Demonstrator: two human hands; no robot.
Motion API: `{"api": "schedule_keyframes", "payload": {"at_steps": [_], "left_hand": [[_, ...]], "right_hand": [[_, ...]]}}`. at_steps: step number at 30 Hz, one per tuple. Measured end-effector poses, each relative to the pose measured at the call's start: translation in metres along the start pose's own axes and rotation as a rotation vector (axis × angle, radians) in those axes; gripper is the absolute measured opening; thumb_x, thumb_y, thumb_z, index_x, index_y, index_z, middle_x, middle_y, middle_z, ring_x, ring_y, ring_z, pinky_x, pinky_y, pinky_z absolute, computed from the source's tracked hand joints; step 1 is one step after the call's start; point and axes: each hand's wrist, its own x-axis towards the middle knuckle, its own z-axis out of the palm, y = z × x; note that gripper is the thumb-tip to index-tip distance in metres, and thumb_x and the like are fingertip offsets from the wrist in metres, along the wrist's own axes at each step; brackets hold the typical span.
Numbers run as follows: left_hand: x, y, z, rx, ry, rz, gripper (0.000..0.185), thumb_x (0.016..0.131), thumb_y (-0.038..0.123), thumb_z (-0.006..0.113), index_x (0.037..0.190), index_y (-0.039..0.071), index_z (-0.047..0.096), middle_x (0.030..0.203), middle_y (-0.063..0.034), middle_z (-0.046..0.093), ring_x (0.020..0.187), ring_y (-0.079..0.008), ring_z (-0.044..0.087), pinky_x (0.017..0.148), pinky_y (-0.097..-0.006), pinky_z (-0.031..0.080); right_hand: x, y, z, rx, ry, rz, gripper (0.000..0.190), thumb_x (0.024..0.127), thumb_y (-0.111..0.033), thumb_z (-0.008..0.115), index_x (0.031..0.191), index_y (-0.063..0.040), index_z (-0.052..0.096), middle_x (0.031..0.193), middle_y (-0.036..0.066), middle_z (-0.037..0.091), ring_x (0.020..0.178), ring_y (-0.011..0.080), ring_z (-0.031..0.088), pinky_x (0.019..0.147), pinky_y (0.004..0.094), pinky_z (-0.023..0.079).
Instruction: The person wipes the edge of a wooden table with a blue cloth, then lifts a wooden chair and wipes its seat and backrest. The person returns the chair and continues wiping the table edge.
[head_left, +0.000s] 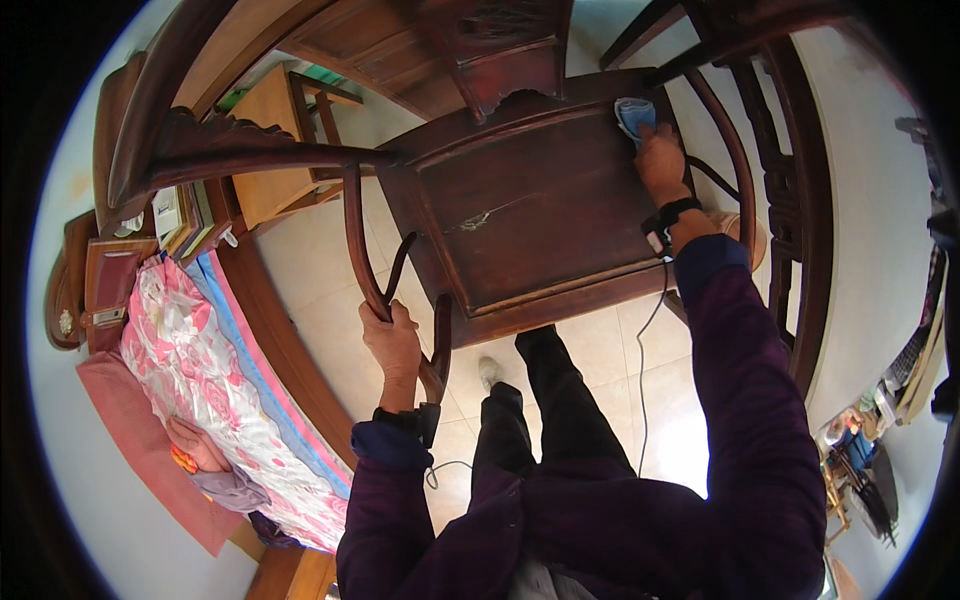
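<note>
Before me stands a dark red-brown wooden armchair, its panelled seat (540, 217) facing up. My left hand (391, 337) is wrapped around the curved front of the chair's left armrest (361, 247). A folded blue cloth (636, 118) is held in my right hand (661, 166), pressed near the seat's back right corner. Pale scuffs (476, 221) mark the left half of the seat panel. The carved backrest splat (510, 60) rises from the seat's rear edge. Both wrists wear dark bands, and a thin cable (642, 375) hangs from the right one.
A bed with a pink floral cover (202, 352) lies at the left. Beyond the left armrest are a light wooden stool (274, 150) and stacked books (187, 217). Dark openwork furniture (784, 172) stands close on the right. Pale tiles (592, 345) cover the floor.
</note>
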Motion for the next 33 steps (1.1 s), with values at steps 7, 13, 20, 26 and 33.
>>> {"api": "schedule_keyframes", "payload": {"at_steps": [7,13,20,26,33], "left_hand": [[0.000,-0.001,-0.002,-0.007,-0.009,0.007,0.022,0.094,0.016,0.060,0.104,-0.002,0.051,0.070,-0.0116,0.062,0.055,-0.0235,0.066,0.057,-0.0373,0.054],[0.000,-0.005,-0.002,-0.052,-0.020,0.011,0.023,0.095,0.015,0.060,0.107,-0.003,0.052,0.073,-0.0139,0.063,0.055,-0.0246,0.066,0.057,-0.0381,0.054],[0.009,-0.023,-0.001,-0.061,-0.041,0.036,0.023,0.094,0.015,0.060,0.106,-0.003,0.051,0.079,-0.0186,0.065,0.065,-0.0316,0.067,0.063,-0.0419,0.054],[0.013,-0.030,0.000,0.011,-0.052,0.099,0.027,0.093,0.018,0.060,0.106,-0.004,0.051,0.089,-0.0266,0.068,0.084,-0.0463,0.066,0.079,-0.0498,0.051],[0.019,-0.034,-0.001,0.042,-0.077,0.134,0.030,0.093,0.018,0.059,0.108,-0.007,0.050,0.093,-0.0307,0.067,0.090,-0.0503,0.065,0.083,-0.0522,0.050]], "right_hand": [[-0.107,0.005,-0.005,0.015,-0.102,0.154,0.039,0.083,0.000,0.065,0.121,-0.009,0.060,0.113,0.020,0.057,0.105,0.0412,0.063,0.083,0.0467,0.059],[-0.178,0.004,-0.014,0.078,-0.192,0.331,0.044,0.086,0.000,0.063,0.127,-0.011,0.055,0.117,0.021,0.057,0.113,0.0420,0.061,0.091,0.0491,0.055],[-0.204,-0.055,-0.005,0.073,-0.223,0.248,0.042,0.080,-0.002,0.071,0.117,-0.014,0.056,0.117,0.014,0.058,0.110,0.0358,0.062,0.085,0.0443,0.059],[-0.248,-0.187,-0.006,0.218,-0.249,0.093,0.032,0.082,-0.004,0.068,0.110,-0.015,0.058,0.113,0.013,0.059,0.107,0.0342,0.063,0.083,0.0425,0.059],[-0.322,-0.324,-0.004,0.733,-0.413,0.185,0.039,0.080,-0.004,0.066,0.119,-0.011,0.066,0.111,0.020,0.063,0.104,0.0406,0.065,0.090,0.0491,0.055]]}}
